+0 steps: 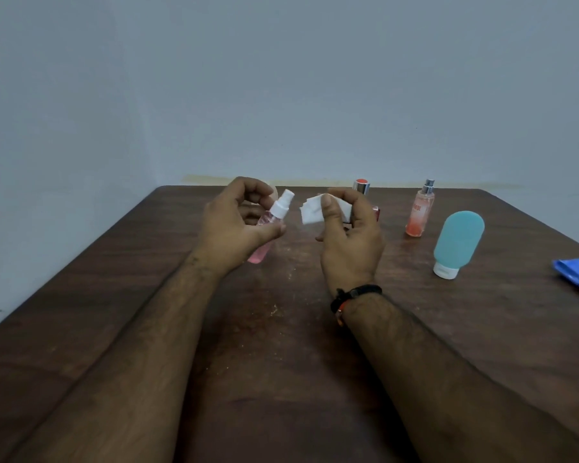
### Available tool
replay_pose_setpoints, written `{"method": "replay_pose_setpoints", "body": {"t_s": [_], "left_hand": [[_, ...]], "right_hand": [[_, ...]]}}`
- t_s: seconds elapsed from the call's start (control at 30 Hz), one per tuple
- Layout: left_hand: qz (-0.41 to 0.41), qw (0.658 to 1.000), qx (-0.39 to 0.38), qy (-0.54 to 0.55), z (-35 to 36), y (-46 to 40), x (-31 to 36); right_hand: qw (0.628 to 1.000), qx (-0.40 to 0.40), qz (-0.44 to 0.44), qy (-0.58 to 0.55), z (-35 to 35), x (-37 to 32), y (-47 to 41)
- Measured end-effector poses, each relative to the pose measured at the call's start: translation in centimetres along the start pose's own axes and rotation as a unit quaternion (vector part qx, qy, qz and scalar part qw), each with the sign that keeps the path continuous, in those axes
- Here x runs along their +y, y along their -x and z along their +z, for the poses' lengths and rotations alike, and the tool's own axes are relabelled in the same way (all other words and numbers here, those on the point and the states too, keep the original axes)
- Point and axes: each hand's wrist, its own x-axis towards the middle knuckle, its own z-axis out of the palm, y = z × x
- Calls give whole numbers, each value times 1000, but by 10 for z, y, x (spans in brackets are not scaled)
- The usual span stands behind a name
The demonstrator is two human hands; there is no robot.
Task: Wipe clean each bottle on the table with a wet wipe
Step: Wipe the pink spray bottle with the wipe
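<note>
your left hand [234, 222] holds the pink spray bottle [268, 228] tilted above the counter [281, 329], fingers curled round its body; your right hand [345, 235] pinches the folded wet wipe [310, 212] just beside its cap. likely light, slick plastic: hold the body.

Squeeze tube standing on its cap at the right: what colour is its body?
Teal squeeze tube, white cap; head view.

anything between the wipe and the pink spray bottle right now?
Nothing visible. The right hand pinches the wipe, the left hand holds the pink spray bottle tilted, and only a bare gap of air separates wipe and bottle above the table.
</note>
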Motion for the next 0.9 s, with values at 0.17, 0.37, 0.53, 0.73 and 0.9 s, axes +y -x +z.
{"method": "replay_pose_setpoints", "body": {"t_s": [0.17, 0.37, 0.53, 0.73, 0.9], "left_hand": [[-82, 983, -25, 162, 6, 0, 0], [-129, 958, -25, 256, 12, 1, 0], [-139, 956, 13, 259, 14, -2, -5], [-125, 957, 72, 252, 11, -4, -4], [-159, 934, 132, 293, 6, -7, -4]], "right_hand": [[998, -55, -16, -4, 2, -1, 5], [988, -110, -109, 27, 5, -6, 12], [991, -125, -47, -34, 6, -7, 15], [967, -226, -107, 44, 6, -9, 23], [954, -258, -134, 79, 7, -14, 26]]}}
